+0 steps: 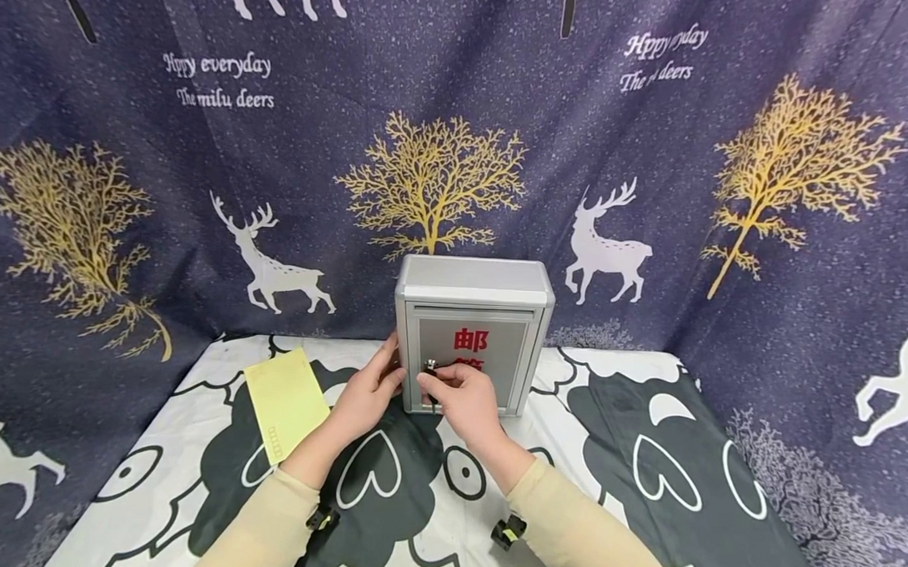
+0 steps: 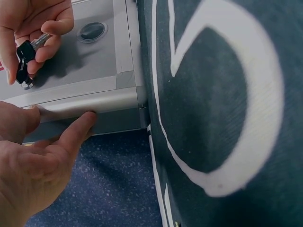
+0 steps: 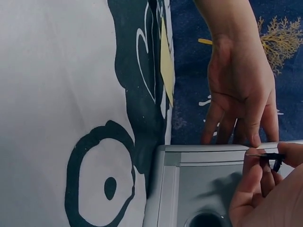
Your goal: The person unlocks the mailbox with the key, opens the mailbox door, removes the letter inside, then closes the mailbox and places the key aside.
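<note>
A silver mailbox [image 1: 469, 281] with red characters on its door stands upright on the cloth. My left hand [image 1: 365, 395] lies along its left side; in the left wrist view the thumb rests on the front edge and the fingers touch the side panel. My right hand [image 1: 466, 401] is at the left part of the door and pinches a black-headed key [image 2: 21, 71] at the small metal lock [image 2: 27, 85]. A second black-headed key [image 2: 29, 51] hangs with it, shaft pointing away from the lock. How far the first key sits in the lock I cannot tell.
A yellow envelope [image 1: 286, 403] lies flat on the patterned cloth [image 1: 544, 495], left of the mailbox. Behind stands a dark blue curtain [image 1: 461, 75] printed with deer and trees. The mailbox has a slot [image 1: 471, 312] near the top of its front and a round window [image 2: 92, 32] low on the door.
</note>
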A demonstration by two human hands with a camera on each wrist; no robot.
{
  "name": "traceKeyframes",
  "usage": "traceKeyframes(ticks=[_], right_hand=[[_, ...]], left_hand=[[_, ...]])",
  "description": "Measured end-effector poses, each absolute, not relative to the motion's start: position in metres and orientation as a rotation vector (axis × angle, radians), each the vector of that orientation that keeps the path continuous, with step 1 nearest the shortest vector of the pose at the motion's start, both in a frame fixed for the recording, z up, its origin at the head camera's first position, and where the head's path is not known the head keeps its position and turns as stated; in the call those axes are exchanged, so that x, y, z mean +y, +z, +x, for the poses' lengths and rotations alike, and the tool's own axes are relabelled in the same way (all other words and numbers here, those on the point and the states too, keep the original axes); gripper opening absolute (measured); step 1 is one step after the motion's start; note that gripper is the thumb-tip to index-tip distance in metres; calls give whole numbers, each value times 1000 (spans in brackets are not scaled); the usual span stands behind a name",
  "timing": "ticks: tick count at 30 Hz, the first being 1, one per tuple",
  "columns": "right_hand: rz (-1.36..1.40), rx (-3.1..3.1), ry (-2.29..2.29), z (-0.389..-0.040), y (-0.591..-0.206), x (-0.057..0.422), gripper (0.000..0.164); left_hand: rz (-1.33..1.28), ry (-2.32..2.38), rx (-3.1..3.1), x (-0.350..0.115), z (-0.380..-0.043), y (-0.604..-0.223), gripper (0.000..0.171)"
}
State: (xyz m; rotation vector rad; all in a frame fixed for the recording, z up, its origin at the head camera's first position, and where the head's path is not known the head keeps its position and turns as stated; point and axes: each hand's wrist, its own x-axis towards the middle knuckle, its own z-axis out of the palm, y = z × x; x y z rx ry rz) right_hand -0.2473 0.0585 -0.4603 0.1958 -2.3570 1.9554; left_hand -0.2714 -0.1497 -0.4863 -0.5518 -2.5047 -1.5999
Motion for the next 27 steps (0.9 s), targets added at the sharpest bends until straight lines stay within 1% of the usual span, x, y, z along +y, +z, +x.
traceKeyframes(ticks=[16,27], right_hand=[[320,-2465,1327,-243,-461,59,26],[335,-2502,1128,-240,-456,58,26]], left_hand=[[-549,-1629,-2504,-149,-271,-484,71],[-543,-1630,-2507,-149,-271,-485,71]])
